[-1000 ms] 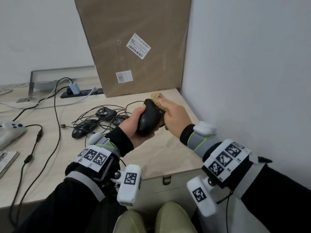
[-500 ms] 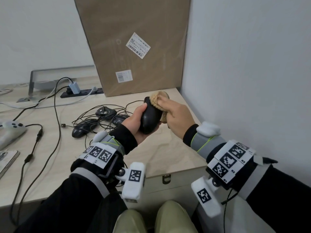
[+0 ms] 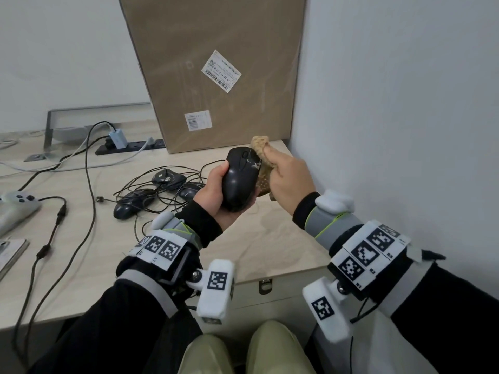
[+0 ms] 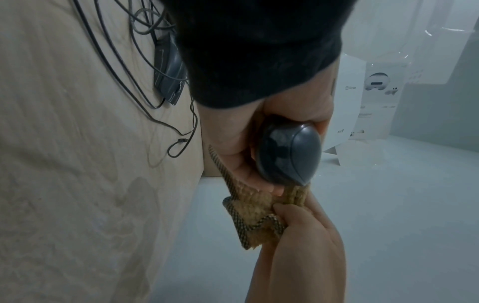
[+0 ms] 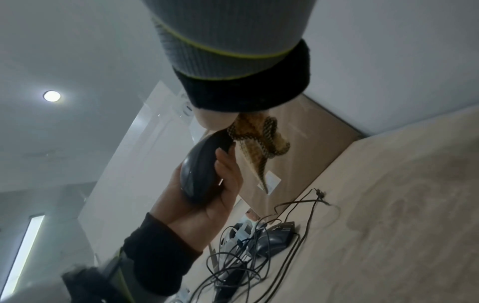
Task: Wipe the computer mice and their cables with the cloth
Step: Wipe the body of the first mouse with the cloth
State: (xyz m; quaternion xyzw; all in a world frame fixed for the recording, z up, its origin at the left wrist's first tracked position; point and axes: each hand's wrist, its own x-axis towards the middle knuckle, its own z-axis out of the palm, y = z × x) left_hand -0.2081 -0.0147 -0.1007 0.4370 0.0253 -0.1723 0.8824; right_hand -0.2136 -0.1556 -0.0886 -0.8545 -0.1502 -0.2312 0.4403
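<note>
My left hand (image 3: 216,195) grips a black computer mouse (image 3: 239,179) above the desk, its buttons facing me. My right hand (image 3: 290,179) holds a tan knitted cloth (image 3: 260,155) against the mouse's right side. In the left wrist view the mouse (image 4: 287,155) sits in my curled fingers with the cloth (image 4: 255,217) bunched below it, pinched by the right hand (image 4: 298,235). The right wrist view shows the mouse (image 5: 202,170) in my left palm and the cloth (image 5: 259,141) hanging from the right hand. Three more black mice (image 3: 129,207) (image 3: 168,178) (image 3: 190,191) lie on the desk among tangled cables (image 3: 151,190).
A large cardboard box (image 3: 216,71) leans against the back wall. A white wall (image 3: 391,117) bounds the desk on the right. A black power strip (image 3: 127,148), a white game controller (image 3: 16,205) and long cables (image 3: 89,184) lie at the left. The desk's front edge (image 3: 270,276) is near my knees.
The mouse has turned in my left hand so its top faces me. The right hand with the cloth has slid from the mouse's top to its right side.
</note>
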